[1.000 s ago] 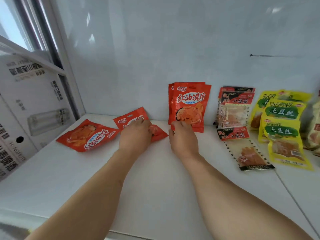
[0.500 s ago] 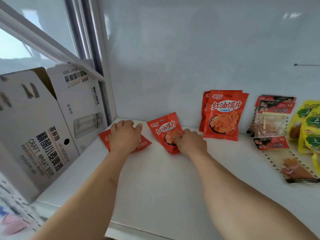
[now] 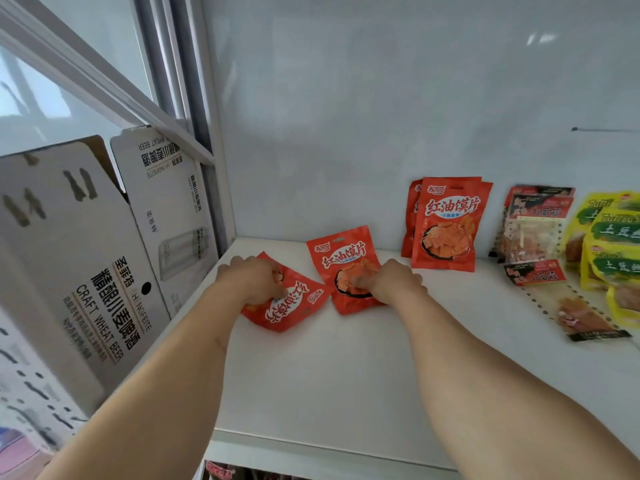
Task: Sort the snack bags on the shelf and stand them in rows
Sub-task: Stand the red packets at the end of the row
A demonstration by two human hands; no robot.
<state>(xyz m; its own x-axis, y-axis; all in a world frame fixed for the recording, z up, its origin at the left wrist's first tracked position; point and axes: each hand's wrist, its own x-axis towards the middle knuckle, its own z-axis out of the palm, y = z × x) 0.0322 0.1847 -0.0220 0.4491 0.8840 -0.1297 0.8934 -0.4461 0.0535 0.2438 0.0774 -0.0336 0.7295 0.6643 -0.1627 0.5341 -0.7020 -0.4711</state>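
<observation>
Two red snack bags lie on the white shelf [image 3: 346,368]. My left hand [image 3: 251,280] grips the left red bag [image 3: 294,306], which lies turned sideways near the shelf's left edge. My right hand [image 3: 393,284] pinches the lower part of the middle red bag [image 3: 341,261], which is tilted up off the shelf. Standing red bags [image 3: 446,223] of the same kind lean on the back wall to the right.
Dark-and-clear snack bags [image 3: 535,223] stand at the back right, one [image 3: 568,299] lying flat in front. Yellow bags [image 3: 609,244] fill the far right. White cardboard beer boxes [image 3: 90,258] stand left of the shelf, behind a metal post [image 3: 204,133].
My left hand has pulled the left red bag nearer and turned it, so more of it shows. My right hand has tipped the middle bag up. The view has swung left.
</observation>
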